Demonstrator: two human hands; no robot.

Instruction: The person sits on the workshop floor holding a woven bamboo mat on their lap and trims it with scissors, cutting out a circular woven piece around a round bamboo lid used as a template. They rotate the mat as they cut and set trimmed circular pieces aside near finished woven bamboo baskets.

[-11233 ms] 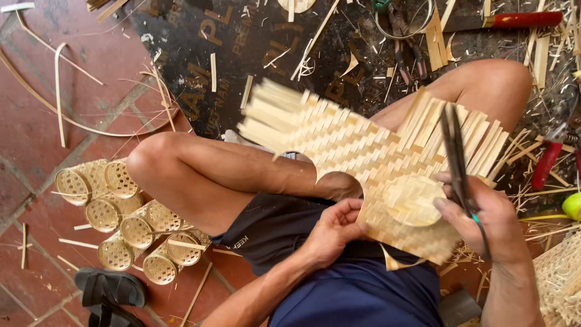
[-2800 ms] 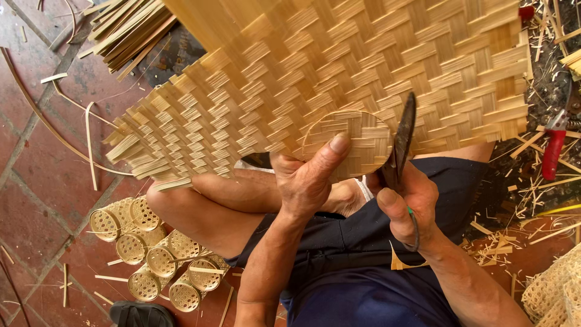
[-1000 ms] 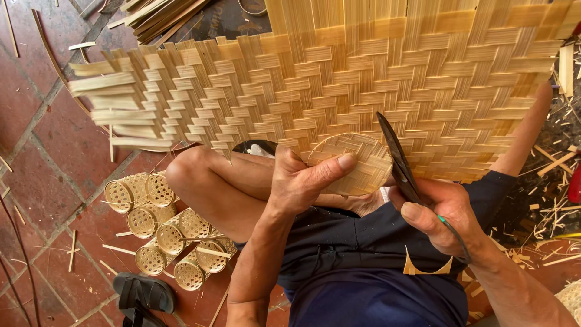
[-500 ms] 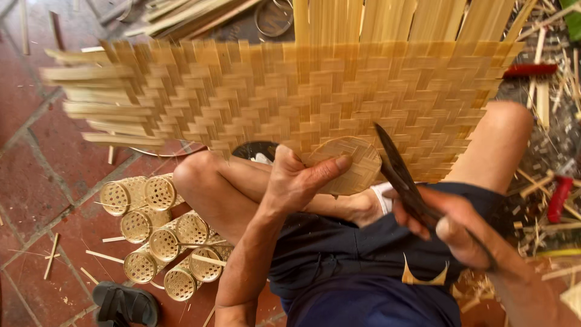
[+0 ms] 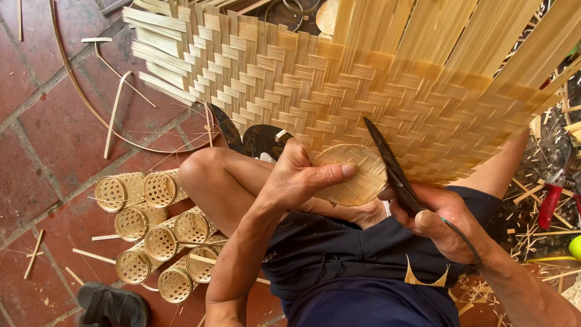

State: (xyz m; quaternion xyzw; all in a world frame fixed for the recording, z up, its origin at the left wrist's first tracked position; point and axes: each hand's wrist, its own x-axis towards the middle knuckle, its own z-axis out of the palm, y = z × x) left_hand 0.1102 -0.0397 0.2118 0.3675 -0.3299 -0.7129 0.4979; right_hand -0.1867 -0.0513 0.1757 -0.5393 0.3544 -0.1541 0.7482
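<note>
A large woven bamboo mat (image 5: 363, 91) is held up over my lap. My left hand (image 5: 302, 178) pinches its lower edge together with a round woven bamboo disc (image 5: 354, 175), thumb lying across the disc. My right hand (image 5: 445, 221) grips a pair of dark shears (image 5: 390, 166), blades pointing up against the mat's lower edge just right of the disc. I sit with bare knees and dark shorts.
Several small cylindrical bamboo baskets (image 5: 157, 233) lie on the brick floor at lower left beside a black sandal (image 5: 112, 306). Loose bamboo strips and a bent hoop (image 5: 112, 112) lie to the left. Red-handled pliers (image 5: 551, 197) rest among shavings at right.
The mat has tilted and come nearer since the earlier frames. My left hand keeps its pinch on the disc and my right hand stays on the shears.
</note>
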